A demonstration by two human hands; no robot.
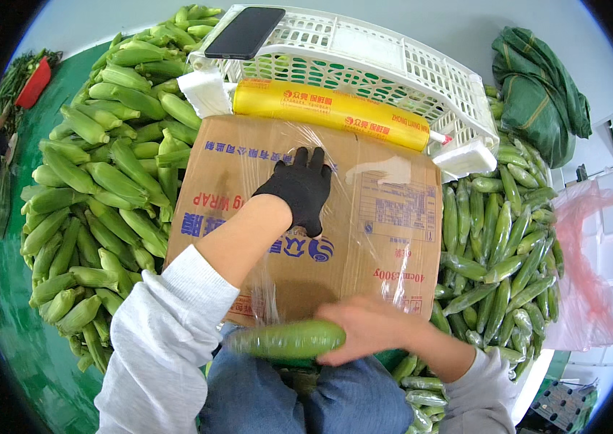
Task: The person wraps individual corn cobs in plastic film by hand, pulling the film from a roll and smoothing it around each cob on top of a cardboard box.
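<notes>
My left hand (pixel 304 187), in a black glove with bare fingertips, lies palm down with fingers spread on a printed cardboard sheet (pixel 306 282). Clear cling film covers part of that cardboard, and creases in it run to either side of the glove. Bare and slightly blurred, my right hand (pixel 366 328) grips one end of a green ear of corn (pixel 290 339) in shiny film. This ear is held level above my lap, just off the cardboard's near edge. Behind the cardboard, a yellow roll of cling film (pixel 333 111) hangs between white foam blocks (pixel 206 95).
Unwrapped corn ears in husk (pixel 105 184) are heaped on the left. Film-wrapped ears (pixel 496 244) pile up at the right. A white plastic crate (pixel 371 46) stands behind the roll, with a phone (pixel 245 32) on it. A green sack (pixel 540 97) and pink plastic bags (pixel 583 260) lie farther right.
</notes>
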